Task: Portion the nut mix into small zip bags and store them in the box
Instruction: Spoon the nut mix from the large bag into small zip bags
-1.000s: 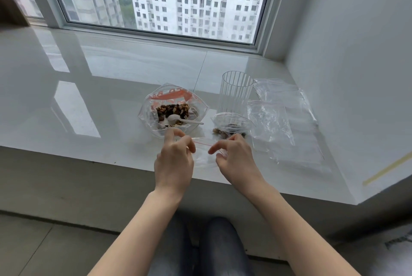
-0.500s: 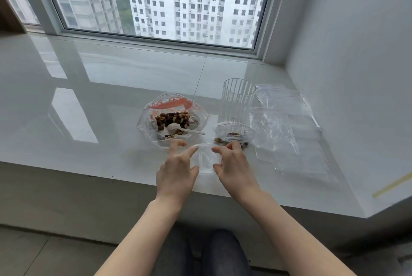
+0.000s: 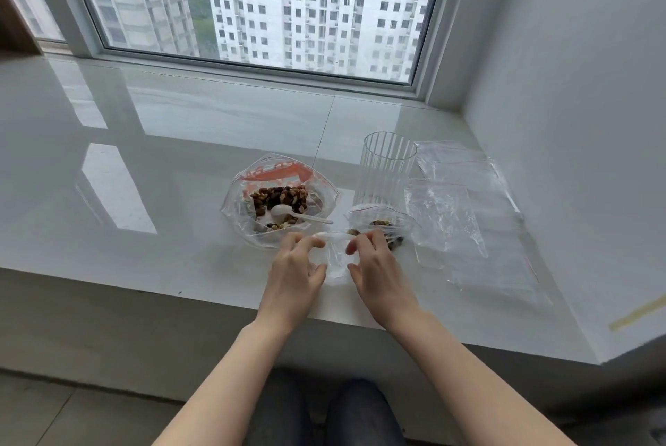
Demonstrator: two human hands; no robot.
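A small clear zip bag [image 3: 336, 258] lies near the front edge of the white sill. My left hand [image 3: 293, 272] pinches its left side and my right hand [image 3: 374, 269] pinches its right side, the top edge stretched between my fingers. Behind my left hand sits a large open bag of nut mix [image 3: 279, 198] with a white plastic spoon [image 3: 299, 215] lying in it. A small bag holding some nuts [image 3: 382, 225] lies just behind my right hand.
A tall ribbed clear container [image 3: 385, 168] stands behind the filled bag. Several empty zip bags [image 3: 465, 215] lie spread to the right, close to the side wall. The sill's front edge [image 3: 180, 289] runs just below my wrists. A window spans the back.
Both hands have dropped from a raised position down onto the sill with the small bag, and my fingers now spread its top edge apart.
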